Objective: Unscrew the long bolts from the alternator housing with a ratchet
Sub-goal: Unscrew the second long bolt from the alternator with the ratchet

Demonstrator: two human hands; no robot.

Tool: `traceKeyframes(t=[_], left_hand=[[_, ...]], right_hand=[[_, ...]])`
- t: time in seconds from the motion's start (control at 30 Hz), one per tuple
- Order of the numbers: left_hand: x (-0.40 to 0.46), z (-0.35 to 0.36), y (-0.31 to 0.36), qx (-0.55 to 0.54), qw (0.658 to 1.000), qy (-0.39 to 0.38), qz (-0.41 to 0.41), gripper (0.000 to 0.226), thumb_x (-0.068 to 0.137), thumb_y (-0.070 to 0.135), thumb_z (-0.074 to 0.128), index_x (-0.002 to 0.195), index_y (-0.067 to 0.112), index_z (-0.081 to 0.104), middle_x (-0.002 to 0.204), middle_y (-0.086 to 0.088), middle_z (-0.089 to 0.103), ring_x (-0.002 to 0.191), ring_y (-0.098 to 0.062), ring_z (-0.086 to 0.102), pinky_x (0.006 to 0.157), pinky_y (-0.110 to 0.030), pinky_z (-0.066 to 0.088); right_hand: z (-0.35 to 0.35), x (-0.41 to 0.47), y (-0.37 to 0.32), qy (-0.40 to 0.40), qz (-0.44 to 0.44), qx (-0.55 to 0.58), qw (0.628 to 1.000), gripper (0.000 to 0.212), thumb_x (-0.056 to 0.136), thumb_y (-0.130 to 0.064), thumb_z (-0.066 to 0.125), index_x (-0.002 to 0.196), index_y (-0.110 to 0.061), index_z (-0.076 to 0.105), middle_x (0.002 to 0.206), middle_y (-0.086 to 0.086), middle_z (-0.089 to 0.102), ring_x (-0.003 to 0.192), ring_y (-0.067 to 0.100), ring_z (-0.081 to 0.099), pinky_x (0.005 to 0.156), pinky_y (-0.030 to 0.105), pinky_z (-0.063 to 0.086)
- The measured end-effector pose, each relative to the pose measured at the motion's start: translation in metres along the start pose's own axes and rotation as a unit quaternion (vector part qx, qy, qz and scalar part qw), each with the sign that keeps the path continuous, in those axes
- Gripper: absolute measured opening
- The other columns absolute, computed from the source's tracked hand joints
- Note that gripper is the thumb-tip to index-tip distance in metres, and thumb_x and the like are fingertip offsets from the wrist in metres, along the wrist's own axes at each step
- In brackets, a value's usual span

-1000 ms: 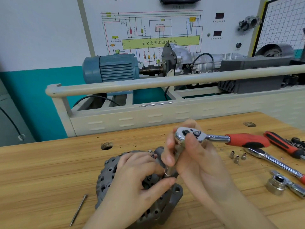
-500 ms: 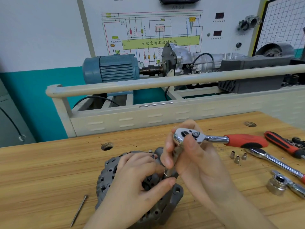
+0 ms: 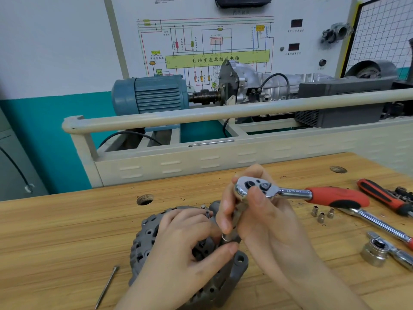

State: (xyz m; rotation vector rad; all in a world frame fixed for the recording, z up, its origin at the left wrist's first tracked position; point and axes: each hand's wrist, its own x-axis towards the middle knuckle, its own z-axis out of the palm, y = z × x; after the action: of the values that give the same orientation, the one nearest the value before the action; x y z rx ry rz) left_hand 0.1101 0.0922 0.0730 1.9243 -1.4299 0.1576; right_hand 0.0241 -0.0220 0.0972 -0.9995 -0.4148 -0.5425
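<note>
I see my right hand raised over the alternator, its thumb laid across the chrome head of the ratchet and its fingers curled round the extension and socket that hang down from that head; the red and black handle sticks out to the right, clear of the worktop. My left hand comes in from below and lies over the top of the grey housing, fingers bent and gripping it, with the thumb stretched toward the lower end of the socket (whether it actually touches the metal I cannot tell). The alternator sits on the wooden worktop near the front edge, partly hidden under both hands, and the socket points down at its right side. One long bolt lies loose on the wood to the left of the housing, apart from it. To the right I count three small sockets in a close group, two more red-handled tools (a second ratchet and a screwdriver-type handle), and one large socket fitted on a third chrome tool at the frame's right edge.
</note>
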Motion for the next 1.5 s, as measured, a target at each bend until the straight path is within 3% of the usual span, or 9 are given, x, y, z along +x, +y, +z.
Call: traceKeyframes(t=[0.2,0.73,0.9,0.97,1.03,1.1,1.2,1.3,1.5], left_hand=[[-0.0002,0.0005,-0.0015,0.007,1.000,0.004,0.003,0.045,0.067,0.069,0.037,0.070,0.031,0.061,0.085,0.013,0.066,0.110,0.009,0.043,0.099,-0.012,0.013],[-0.0004,0.0024,-0.0008,0.012,1.000,0.005,0.004,0.042,0.068,0.066,0.038,0.073,0.032,0.063,0.088,0.013,0.065,0.109,0.011,0.041,0.096,-0.009,0.013],[0.0030,-0.0014,0.0063,-0.009,1.000,0.017,0.019,0.046,0.068,0.064,0.041,0.103,0.034,0.041,0.116,0.042,0.035,0.106,0.030,0.025,0.093,-0.003,0.015],[0.0034,-0.0020,0.0067,-0.021,0.999,0.027,0.034,0.042,0.069,0.059,0.046,0.100,0.031,0.047,0.109,0.051,0.038,0.107,0.030,0.027,0.094,-0.020,0.028],[0.0043,-0.0024,0.0055,-0.037,0.999,0.018,0.025,0.039,0.069,0.059,0.049,0.085,0.026,0.061,0.104,0.042,0.051,0.107,0.018,0.040,0.095,-0.028,0.032],[0.0040,-0.0018,0.0037,-0.042,0.999,0.017,0.020,0.042,0.067,0.062,0.049,0.073,0.023,0.064,0.099,0.030,0.059,0.104,0.014,0.045,0.101,-0.022,0.022],[0.0031,-0.0018,0.0039,-0.041,0.999,0.017,-0.010,0.039,0.061,0.066,0.047,0.078,0.034,0.061,0.103,0.028,0.055,0.104,0.021,0.039,0.096,-0.005,0.013],[0.0022,-0.0014,0.0049,-0.049,0.998,0.020,-0.030,0.020,0.057,0.065,0.048,0.052,0.047,0.056,0.102,0.030,0.053,0.102,0.027,0.035,0.092,0.000,0.012],[0.0022,-0.0013,0.0050,-0.052,0.998,0.023,-0.028,0.017,0.058,0.063,0.050,0.050,0.048,0.053,0.100,0.027,0.056,0.102,0.024,0.038,0.090,0.001,0.013]], right_hand=[[0.0000,-0.0004,-0.0006,0.002,0.002,0.002,1.000,0.028,0.065,-0.036,0.080,0.080,-0.020,0.062,0.066,0.005,0.062,0.054,0.016,0.057,0.055,0.022,0.048],[0.0014,-0.0043,0.0033,0.019,0.002,-0.059,0.998,0.033,0.072,-0.053,0.067,0.075,-0.020,0.063,0.065,0.000,0.061,0.058,0.014,0.057,0.057,0.023,0.047],[0.0026,-0.0032,0.0042,-0.003,0.008,-0.075,0.997,0.043,0.078,-0.059,0.056,0.087,-0.018,0.065,0.069,0.003,0.063,0.061,0.015,0.059,0.061,0.024,0.048],[0.0028,-0.0026,0.0041,-0.016,0.017,-0.074,0.997,0.046,0.079,-0.060,0.054,0.092,-0.017,0.065,0.072,0.003,0.064,0.064,0.015,0.059,0.062,0.024,0.048],[0.0032,-0.0022,0.0048,-0.014,0.021,-0.057,0.998,0.047,0.077,-0.060,0.056,0.095,-0.017,0.065,0.074,0.004,0.065,0.066,0.014,0.059,0.062,0.023,0.049],[0.0028,-0.0023,0.0066,0.001,0.016,-0.028,0.999,0.047,0.072,-0.059,0.062,0.094,-0.018,0.063,0.075,0.005,0.065,0.066,0.015,0.059,0.062,0.025,0.049],[0.0014,-0.0033,0.0080,0.022,0.000,0.011,1.000,0.045,0.070,-0.056,0.067,0.094,-0.018,0.062,0.076,0.007,0.065,0.068,0.017,0.060,0.065,0.028,0.050],[0.0022,-0.0034,0.0070,0.030,-0.020,0.012,0.999,0.039,0.075,-0.049,0.066,0.098,-0.017,0.064,0.077,0.006,0.064,0.070,0.017,0.061,0.069,0.027,0.050],[0.0021,-0.0039,0.0061,0.026,-0.018,0.010,0.999,0.042,0.079,-0.051,0.060,0.103,-0.017,0.066,0.082,0.005,0.066,0.075,0.016,0.061,0.072,0.026,0.049]])
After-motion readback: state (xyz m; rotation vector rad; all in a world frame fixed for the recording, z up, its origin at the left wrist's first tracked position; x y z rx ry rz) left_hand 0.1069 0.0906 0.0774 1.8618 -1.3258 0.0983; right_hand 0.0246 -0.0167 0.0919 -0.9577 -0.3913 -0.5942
